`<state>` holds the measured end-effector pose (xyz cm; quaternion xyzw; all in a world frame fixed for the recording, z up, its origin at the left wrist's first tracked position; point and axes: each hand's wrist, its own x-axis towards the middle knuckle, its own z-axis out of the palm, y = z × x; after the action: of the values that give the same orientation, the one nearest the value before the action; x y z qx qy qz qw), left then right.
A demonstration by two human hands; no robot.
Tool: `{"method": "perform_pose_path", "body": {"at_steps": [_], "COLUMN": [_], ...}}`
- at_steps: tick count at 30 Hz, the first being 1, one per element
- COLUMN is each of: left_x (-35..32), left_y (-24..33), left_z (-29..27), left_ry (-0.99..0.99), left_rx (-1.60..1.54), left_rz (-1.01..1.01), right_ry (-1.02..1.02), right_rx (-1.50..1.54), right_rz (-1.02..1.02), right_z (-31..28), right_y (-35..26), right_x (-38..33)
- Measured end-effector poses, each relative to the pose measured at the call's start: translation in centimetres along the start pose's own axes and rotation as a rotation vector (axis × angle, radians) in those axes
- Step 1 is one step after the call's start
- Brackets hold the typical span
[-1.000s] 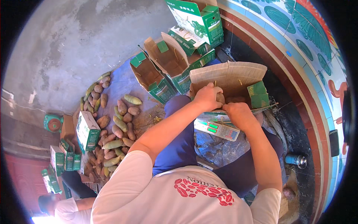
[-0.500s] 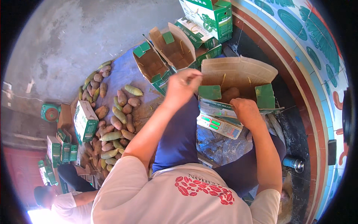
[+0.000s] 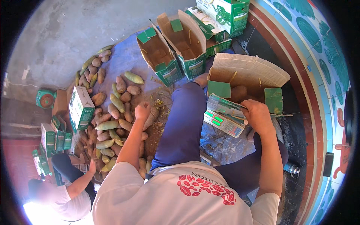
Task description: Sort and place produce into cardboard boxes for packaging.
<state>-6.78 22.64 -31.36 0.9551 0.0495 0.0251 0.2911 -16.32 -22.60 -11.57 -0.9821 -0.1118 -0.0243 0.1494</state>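
Note:
My right hand (image 3: 258,116) is closed on the near flap (image 3: 227,107) of an open green-and-white carton (image 3: 249,88). Brown potato-like vegetables (image 3: 238,93) lie inside that carton. Under the flap, a digital scale (image 3: 225,124) shows lit green displays. Over the floor to the left, my left hand (image 3: 142,111) is curled closed beside a large brown elongated vegetable (image 3: 152,118). Whether it grips anything is hidden. A loose pile of brown and green elongated vegetables (image 3: 107,135) spreads left of that hand.
Two open cartons (image 3: 183,33) stand ahead, with stacked cartons (image 3: 225,17) behind them. A white-and-green box (image 3: 81,108) sits by the pile. Another person (image 3: 71,198) sits at lower left near more cartons (image 3: 56,135). A blue flask (image 3: 291,169) is at right.
My left hand has swung left and down from beside the carton to the vegetable pile. My right hand still holds the flap, now folded farther outward. The other person's arm has reached out.

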Motion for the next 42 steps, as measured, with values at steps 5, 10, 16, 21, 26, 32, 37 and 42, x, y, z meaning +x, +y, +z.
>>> {"method": "perform_pose_path", "body": {"at_steps": [5, 10, 16, 21, 26, 32, 37, 42], "left_x": [-4.7, -9.5, -10.7, -11.7, -12.4, -12.6, -11.7, -8.4], "left_y": [-20.0, -20.3, -9.7, -13.5, -16.8, -18.7, -16.0, -10.1], "left_z": [6.1, 7.8, 2.3, 2.3, 3.9, 4.5, 5.6, 4.6], "left_ry": [-0.454, -0.651, -0.586, -0.549, -0.557, -0.662, -0.651, -0.479], "left_rx": [0.789, 0.619, 0.463, 0.46, 0.399, 0.541, 0.594, 0.483], "left_rz": [0.035, -0.261, -0.505, -0.651, -0.734, -0.678, -0.675, -0.603], "right_ry": [0.047, 0.005, -0.015, -0.063, -0.085, -0.102, -0.132, -0.135], "right_rx": [0.032, 0.013, 0.028, 0.05, 0.019, 0.047, 0.087, 0.063], "right_rz": [-0.079, -0.09, -0.071, -0.113, -0.12, -0.123, -0.037, -0.027], "right_z": [0.1, 0.0, -0.5, -0.5, -0.6, -1.3, -1.1, -1.2], "right_y": [-0.5, -0.4, -0.1, -0.7, -0.7, -1.7, -1.7, -2.0], "right_x": [1.3, 1.0, -0.2, 0.3, -0.1, -0.2, 0.4, 0.7]}}
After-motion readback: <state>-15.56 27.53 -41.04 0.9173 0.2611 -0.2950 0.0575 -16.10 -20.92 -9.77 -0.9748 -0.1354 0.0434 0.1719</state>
